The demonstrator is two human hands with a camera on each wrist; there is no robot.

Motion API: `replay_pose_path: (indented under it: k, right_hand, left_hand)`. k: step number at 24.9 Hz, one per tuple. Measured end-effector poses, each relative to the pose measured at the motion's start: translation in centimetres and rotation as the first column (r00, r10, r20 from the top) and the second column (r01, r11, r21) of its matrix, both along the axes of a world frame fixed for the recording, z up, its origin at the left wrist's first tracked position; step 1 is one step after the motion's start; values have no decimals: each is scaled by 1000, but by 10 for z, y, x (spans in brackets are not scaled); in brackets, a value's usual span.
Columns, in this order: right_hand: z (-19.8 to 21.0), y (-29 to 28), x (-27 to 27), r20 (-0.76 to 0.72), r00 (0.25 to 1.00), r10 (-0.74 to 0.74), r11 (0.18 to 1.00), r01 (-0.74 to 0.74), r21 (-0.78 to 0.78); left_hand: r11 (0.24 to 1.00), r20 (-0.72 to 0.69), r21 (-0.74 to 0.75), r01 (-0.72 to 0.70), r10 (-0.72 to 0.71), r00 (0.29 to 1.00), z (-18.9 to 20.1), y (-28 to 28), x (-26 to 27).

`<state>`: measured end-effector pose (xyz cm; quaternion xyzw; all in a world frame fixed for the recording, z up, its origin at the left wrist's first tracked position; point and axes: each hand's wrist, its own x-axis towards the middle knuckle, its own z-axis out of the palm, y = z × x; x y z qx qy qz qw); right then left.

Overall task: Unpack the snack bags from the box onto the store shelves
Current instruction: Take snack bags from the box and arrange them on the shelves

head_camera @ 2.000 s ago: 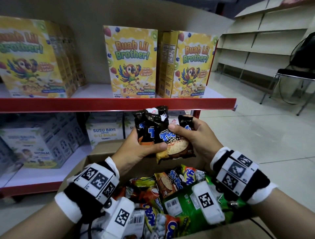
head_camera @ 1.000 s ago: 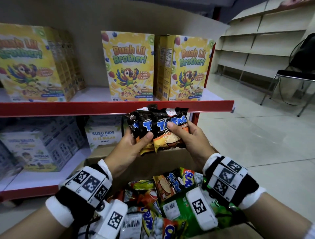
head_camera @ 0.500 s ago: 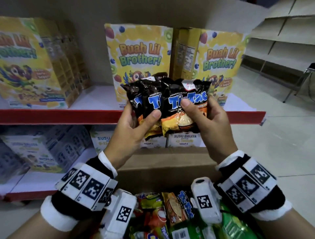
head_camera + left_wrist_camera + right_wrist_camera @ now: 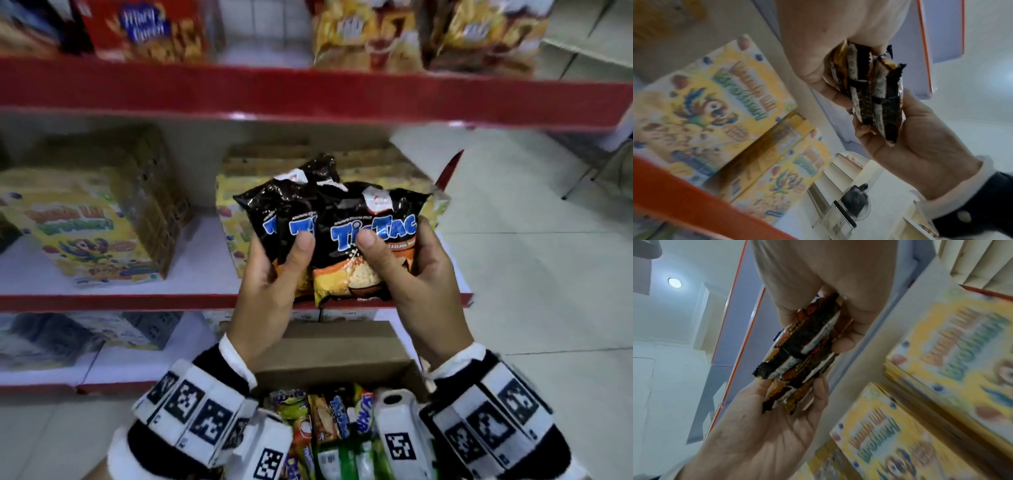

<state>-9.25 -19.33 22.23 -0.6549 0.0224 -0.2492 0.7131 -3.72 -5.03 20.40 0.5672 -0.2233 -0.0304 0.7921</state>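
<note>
Raised since earlier from over the box (image 4: 337, 346) toward the shelf (image 4: 137, 92), both hands, left (image 4: 270, 284) and right (image 4: 416, 284), pinched the stacked bags (image 4: 342, 236) between thumbs and fingers.

Tic Tac bags (image 4: 359, 240): 3 | hands (image 4: 270, 284): 2 | box (image 4: 335, 346): 1

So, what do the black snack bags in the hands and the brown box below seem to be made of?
The black snack bags look like thin glossy plastic film: they show sharp highlights and crumpled creases, and the left wrist view shows crimped, zigzag-cut ends. The box seems plain corrugated cardboard, though no corrugation shows: matte brown, unprinted, with stiff straight edges.
</note>
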Motion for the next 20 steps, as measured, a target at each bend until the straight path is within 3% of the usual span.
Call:
replay_pose_path:
  k: [2,8,14,17,20]
  right_hand:
    - [45,-5,-13,21,1000,-11,999,12,-37]
    - [233,-27,-52,105,994,-33,999,36,-34]
    - [386,-39,-65,218,976,-3,995,25,-100]
    - [447,-47,-66,263,964,34,992,0,-126]
    - [487,-58,-64,258,965,46,988,-6,-152]
  left_hand:
    - [1000,53,-9,-27,27,998,44,-8,-13]
    - [998,171,-33,54,-47,984,231,-30,-40]
    - [995,184,-56,79,-68,981,387,-38,-51]
    - [993,249,-48,104,-89,964,452,-45,-51]
    - [990,273,-12,143,-134,953,493,-50,-47]
